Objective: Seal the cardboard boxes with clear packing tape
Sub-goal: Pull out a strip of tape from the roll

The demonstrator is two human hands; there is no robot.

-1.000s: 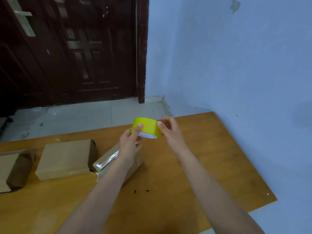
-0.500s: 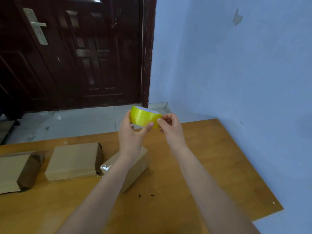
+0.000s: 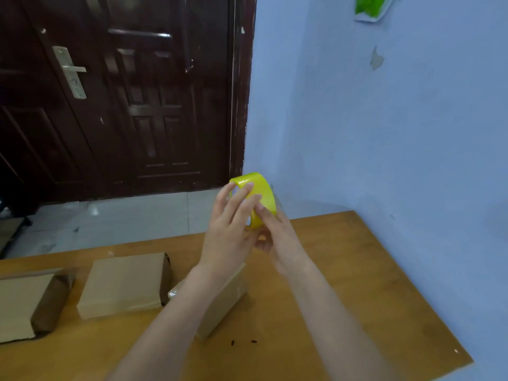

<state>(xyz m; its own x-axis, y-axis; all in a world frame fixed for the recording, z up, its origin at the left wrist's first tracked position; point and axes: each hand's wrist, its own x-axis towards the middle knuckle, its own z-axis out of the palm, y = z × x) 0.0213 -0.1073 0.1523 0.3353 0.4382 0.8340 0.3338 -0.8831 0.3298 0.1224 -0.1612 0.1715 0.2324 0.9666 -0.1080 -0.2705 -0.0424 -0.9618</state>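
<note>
Seen from above: yellow roll of tape [image 3: 261, 199] held in the air above the table's far edge, over the boxes. Left hand [image 3: 229, 232] wrapped round the roll, fingers [image 3: 242, 192] curled over its rim. Right hand [image 3: 277, 237] pinching the roll's outer face, likely hunting the loose end. 3 cardboard boxes [image 3: 123, 284] lying on the table [image 3: 343, 284] toward its left side, not yet taped by the look of it. Best done by steadying the roll, scraping with a fingernail, then peeling slowly and squarely to avoid tearing.
</note>
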